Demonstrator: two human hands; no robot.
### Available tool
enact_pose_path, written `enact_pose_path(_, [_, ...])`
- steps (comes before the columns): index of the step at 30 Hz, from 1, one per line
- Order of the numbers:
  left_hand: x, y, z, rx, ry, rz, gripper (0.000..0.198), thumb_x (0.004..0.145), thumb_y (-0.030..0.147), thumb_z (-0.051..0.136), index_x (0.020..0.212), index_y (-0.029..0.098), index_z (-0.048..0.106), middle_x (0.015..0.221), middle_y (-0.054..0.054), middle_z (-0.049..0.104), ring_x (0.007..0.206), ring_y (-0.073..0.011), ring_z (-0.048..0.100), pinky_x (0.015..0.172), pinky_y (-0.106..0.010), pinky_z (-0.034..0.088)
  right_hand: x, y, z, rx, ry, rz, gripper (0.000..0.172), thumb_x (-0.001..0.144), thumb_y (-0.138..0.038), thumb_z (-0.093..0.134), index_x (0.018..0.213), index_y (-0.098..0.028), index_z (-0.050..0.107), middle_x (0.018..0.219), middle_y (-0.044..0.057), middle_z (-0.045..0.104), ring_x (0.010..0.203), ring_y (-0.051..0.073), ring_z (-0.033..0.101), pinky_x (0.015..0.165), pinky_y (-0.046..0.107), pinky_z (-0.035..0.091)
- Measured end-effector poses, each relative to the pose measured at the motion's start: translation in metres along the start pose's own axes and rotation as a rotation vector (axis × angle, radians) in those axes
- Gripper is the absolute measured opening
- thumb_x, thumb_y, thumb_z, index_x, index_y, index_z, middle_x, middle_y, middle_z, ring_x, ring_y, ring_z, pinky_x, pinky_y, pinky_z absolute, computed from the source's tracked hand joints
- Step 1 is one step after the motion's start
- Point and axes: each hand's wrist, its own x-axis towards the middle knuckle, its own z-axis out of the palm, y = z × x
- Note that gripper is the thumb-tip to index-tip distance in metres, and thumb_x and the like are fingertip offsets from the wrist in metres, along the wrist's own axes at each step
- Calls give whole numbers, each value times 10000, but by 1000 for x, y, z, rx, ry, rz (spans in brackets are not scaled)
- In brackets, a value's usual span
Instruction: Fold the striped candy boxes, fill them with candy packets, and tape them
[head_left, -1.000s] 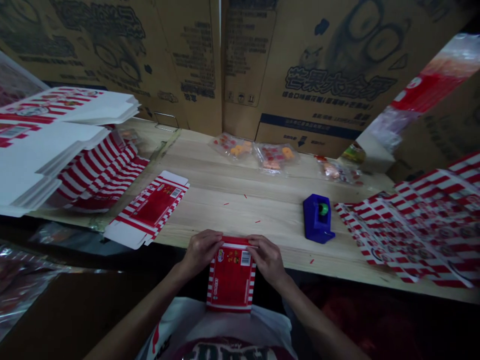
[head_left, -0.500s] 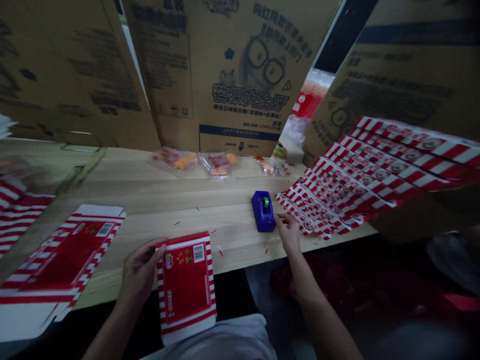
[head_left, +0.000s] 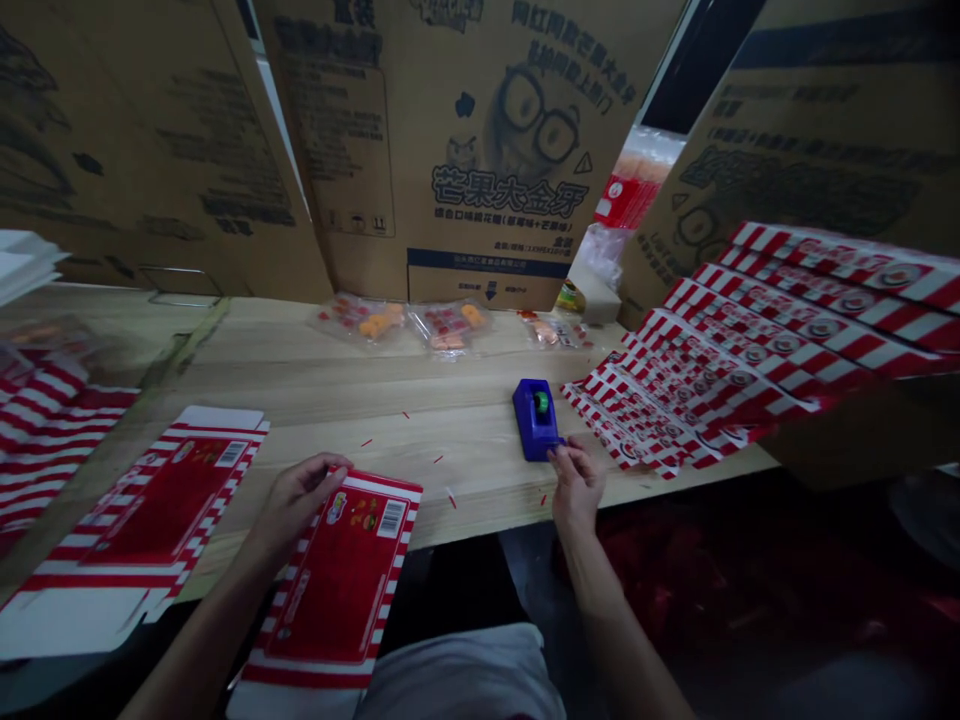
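- The hands are well apart.
- Left hand [head_left: 300,503] holds the far edge of a flat red-and-white striped cardboard box blank [head_left: 330,585], which overhangs the front edge of the bench [head_left: 315,385].
- Right hand [head_left: 577,488] has its fingertips [head_left: 559,452] at the corner of a blue plastic tape dispenser [head_left: 535,420], near the bench's front edge.

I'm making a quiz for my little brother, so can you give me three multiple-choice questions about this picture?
1. What is the right hand next to?
A) scissors
B) the blue tape dispenser
C) a mug

2. What colour is the round core in the dispenser?
A) green
B) red
C) white

3. How is the red-and-white carton by the left hand?
A) torn in two
B) built up into a box
C) flat

Answers:
1. B, its fingers are at the dispenser's corner.
2. A, the core shows green.
3. C, no box walls stand up.
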Motion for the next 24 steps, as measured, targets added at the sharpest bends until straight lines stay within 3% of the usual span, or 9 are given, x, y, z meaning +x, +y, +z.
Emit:
enact_pose_path(3, [5,1,3,-5,-55,-12,426,602,526,770,797,167,650,641,6,630,531,-143,569,489,-222,454,-9,5,1,-41,173,5,235,704,-397,671,693,-168,622,1047,103,535,1015,242,531,914,429,444])
enact_pose_path(7, [11,1,10,34,-145,22,406,642,520,738,812,166,634,662,2,624,558,-144,569,518,-230,454,-4,12,-1,-91,165,6,229,689,-388,669,656,-170,606,934,83,534,981,231,527,927,426,443])
enact_pose_path(12, [21,-5,19,87,-302,70,390,701,530,665,810,159,609,660,18,592,551,-115,532,531,-215,410,-13,5,-7,-38,94,60,267,715,-431,654,689,-185,552,820,29,517,732,163,539,730,357,519])
enact_pose_path(14, [23,-6,22,107,-368,78,373,714,515,648,785,151,608,640,20,579,546,-110,517,538,-215,396,-23,-12,0,-23,-79,87,258,762,-438,640,727,-191,572,747,7,528,666,149,532,689,325,513])
enact_pose_path(15, [24,-6,25,120,-393,81,362,710,502,649,767,146,613,631,19,575,545,-109,510,540,-215,389,-28,-24,7,-24,-237,87,258,774,-437,644,723,-191,587,733,9,546,670,151,540,687,310,504])
enact_pose_path(18, [25,-2,33,154,-453,87,308,676,442,675,707,140,624,585,27,547,525,-100,469,517,-207,350,-39,-62,42,-44,-882,15,294,795,-438,659,656,-181,623,768,34,608,742,165,570,707,280,470])
enact_pose_path(20, [24,0,39,176,-486,93,262,656,395,681,674,140,623,555,35,521,510,-93,434,493,-202,317,-43,-82,69,-70,-1226,-68,318,809,-456,646,650,-181,637,761,32,619,743,159,572,700,266,452])
enact_pose_path(22, [21,2,41,191,-502,98,233,648,365,671,656,139,617,548,38,510,509,-89,415,487,-201,302,-46,-91,91,-138,-1384,-160,338,809,-475,640,643,-181,631,709,14,600,688,141,548,657,249,431])
enact_pose_path(24, [18,3,39,196,-502,101,225,661,358,645,662,136,614,552,39,508,512,-88,409,492,-202,301,-50,-88,105,-224,-1421,-236,355,804,-465,647,602,-177,602,642,-3,562,623,124,504,609,239,399])
